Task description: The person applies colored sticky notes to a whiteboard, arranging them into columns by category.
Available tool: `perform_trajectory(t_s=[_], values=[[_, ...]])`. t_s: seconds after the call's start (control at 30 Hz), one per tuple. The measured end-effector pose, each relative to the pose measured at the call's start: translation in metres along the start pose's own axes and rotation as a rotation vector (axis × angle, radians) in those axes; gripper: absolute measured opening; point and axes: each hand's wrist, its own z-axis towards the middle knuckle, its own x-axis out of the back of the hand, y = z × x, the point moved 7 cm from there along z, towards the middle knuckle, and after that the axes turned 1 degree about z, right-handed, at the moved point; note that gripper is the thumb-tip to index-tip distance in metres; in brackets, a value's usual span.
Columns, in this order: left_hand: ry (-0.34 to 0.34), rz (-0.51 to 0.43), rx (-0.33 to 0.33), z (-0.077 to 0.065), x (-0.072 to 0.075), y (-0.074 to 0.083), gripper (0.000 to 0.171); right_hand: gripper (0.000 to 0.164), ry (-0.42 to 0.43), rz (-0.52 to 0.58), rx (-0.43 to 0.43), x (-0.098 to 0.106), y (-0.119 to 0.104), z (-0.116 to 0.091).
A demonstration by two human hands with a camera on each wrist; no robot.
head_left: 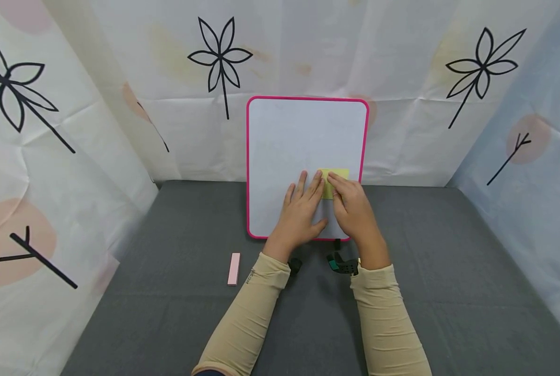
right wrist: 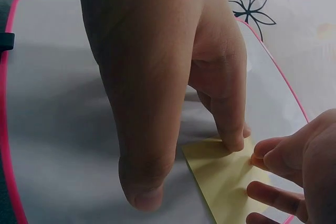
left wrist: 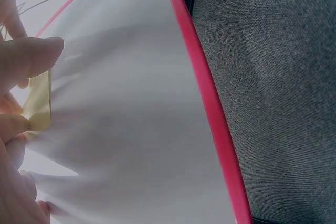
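Observation:
A whiteboard with a pink frame stands leaning back on the table. On its lower right lies a yellow sticky note, flat against the surface. The left hand rests on the board with spread fingers, its index fingertip at the note's left edge. Its thumb points right, away from the paper. From the other side, the right hand touches the note with its fingertips. In the right wrist view several right-hand fingers press on the sticky note. Part of the note is hidden under the hands.
A pale pink strip-shaped block lies on the dark grey table, left of the left forearm. Black wrist gear hangs by the right wrist. White printed cloth walls close off the back and sides.

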Motion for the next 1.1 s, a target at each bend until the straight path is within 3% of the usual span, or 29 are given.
perform_trajectory(t_s=[0.4,0.7,1.1], values=[[0.006,0.000,-0.004,0.000,-0.002,-0.001,0.103,0.039,0.033,0.004,0.015,0.008,0.006,-0.002],[0.011,0.005,-0.002,0.000,0.000,0.000,0.106,0.039,0.092,0.031,-0.035,0.023,0.020,-0.006],[0.011,0.003,0.003,0.000,0.000,0.001,0.106,0.040,0.075,0.020,-0.081,0.029,0.027,-0.008]])
